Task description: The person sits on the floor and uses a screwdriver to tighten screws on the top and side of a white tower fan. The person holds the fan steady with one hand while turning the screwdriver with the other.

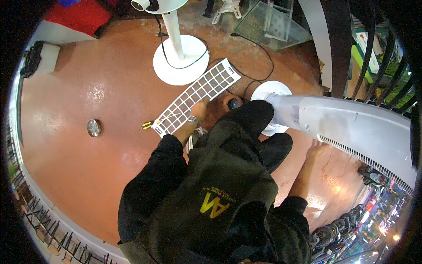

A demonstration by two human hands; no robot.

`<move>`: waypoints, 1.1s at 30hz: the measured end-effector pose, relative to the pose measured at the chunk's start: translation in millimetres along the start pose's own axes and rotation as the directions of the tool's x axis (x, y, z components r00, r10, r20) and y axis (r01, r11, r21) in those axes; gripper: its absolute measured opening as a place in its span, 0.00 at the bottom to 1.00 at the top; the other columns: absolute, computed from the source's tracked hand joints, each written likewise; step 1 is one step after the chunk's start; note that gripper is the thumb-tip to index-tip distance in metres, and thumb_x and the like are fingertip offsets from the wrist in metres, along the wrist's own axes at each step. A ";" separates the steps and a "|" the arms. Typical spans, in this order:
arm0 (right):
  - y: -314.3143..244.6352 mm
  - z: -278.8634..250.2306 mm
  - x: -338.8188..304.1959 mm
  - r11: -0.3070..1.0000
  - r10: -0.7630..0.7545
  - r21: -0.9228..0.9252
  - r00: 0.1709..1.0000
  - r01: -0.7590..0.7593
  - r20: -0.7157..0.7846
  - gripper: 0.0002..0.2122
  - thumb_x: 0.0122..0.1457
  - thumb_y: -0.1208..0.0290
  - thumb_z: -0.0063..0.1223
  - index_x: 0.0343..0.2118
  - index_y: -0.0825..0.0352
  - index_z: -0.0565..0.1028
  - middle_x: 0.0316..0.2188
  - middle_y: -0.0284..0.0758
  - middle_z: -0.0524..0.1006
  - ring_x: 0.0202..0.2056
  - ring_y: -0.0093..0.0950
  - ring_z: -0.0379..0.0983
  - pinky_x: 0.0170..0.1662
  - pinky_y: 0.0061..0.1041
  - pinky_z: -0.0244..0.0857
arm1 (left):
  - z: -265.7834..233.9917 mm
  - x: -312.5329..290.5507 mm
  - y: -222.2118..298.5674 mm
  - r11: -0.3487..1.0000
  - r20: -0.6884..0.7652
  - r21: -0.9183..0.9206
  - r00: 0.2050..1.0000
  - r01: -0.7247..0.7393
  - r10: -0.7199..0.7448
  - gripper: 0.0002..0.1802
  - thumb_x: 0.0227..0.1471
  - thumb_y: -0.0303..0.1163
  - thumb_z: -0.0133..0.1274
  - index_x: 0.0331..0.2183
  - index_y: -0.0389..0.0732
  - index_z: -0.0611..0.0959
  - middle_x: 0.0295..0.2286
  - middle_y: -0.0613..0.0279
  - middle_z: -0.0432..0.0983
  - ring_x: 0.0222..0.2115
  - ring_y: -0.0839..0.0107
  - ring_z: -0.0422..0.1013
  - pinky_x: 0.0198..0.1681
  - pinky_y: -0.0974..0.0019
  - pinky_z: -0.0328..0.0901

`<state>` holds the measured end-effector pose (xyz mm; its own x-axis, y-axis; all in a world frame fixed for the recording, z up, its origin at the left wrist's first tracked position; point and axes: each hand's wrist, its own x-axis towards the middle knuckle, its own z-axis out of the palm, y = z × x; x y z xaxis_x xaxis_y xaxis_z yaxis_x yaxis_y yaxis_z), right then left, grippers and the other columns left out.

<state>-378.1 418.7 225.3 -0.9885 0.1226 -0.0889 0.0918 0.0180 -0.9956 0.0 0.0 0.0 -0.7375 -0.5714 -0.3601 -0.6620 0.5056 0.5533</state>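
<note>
Reddish-brown floor [132, 83] is used as the work surface, lit in shiny patches; dark slats [387, 61] are seen along the right.

Head view, the only one. Squat posture is adopted, knees [257, 112] bent close by the white base [258, 93], probably so both hands can be kept low. From that base the long white housing [365, 121] is carried toward the right rim; upright or tilted cannot be told, fisheye bends it too much.

Right hand [315, 148] is placed at the slotted side of the housing, fingertips by its lower edge. Likely put there to steady it. Whether the fingers are closed on the edge or just rested against it can't be told; they are partly hidden.

Left hand [200, 111] is held at the near edge of the white grid [198, 92]. Fingers are blurred and turned away; grip or mere contact can't be told. Grid is laid flat on the floor, set slantwise between knees and white stand [176, 72], presumably so it is within left-hand reach.

Yellow-black tool [147, 125] is left at the grid's lower-left end, handle outward, which should make pick-up easy. Round metal dish [93, 128] is set well apart to the left, seemingly out of the way. Brown pot [226, 101] is tucked between grid and base. Black cable [273, 66] is looped loosely behind.
</note>
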 end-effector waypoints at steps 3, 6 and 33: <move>31.3 -12.0 -45.5 0.977 0.209 -0.044 0.977 -0.210 -0.041 0.36 0.69 0.37 0.30 0.69 0.63 0.57 0.69 0.42 0.57 0.65 0.46 0.60 0.66 0.51 0.56 | -0.2 15.1 54.6 0.998 0.119 0.008 0.991 -0.066 0.065 0.15 0.54 0.34 0.54 0.45 0.48 0.84 0.35 0.50 0.82 0.38 0.48 0.79 0.43 0.46 0.74; 50.6 -45.5 -83.6 0.940 0.297 -0.189 0.954 -0.283 0.047 0.36 0.69 0.37 0.33 0.67 0.64 0.60 0.66 0.41 0.62 0.60 0.45 0.67 0.63 0.46 0.61 | 26.5 40.8 79.4 0.955 0.026 0.074 0.958 -0.288 0.287 0.11 0.55 0.35 0.51 0.36 0.47 0.87 0.31 0.52 0.83 0.35 0.51 0.80 0.40 0.49 0.75; 75.4 -57.2 -142.6 0.800 0.330 -0.585 0.912 -0.132 0.245 0.34 0.70 0.39 0.32 0.55 0.71 0.74 0.46 0.42 0.81 0.42 0.29 0.73 0.49 0.30 0.65 | 50.2 59.1 71.3 0.740 0.219 0.557 0.927 -0.376 0.306 0.14 0.65 0.39 0.45 0.38 0.59 0.86 0.37 0.74 0.81 0.40 0.73 0.78 0.34 0.62 0.70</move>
<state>-223.4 459.4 164.5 -0.9003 -0.1258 -0.4167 0.2746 0.5786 -0.7680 -97.4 34.7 -19.6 -0.9150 -0.2330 -0.3293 -0.2874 0.9494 0.1268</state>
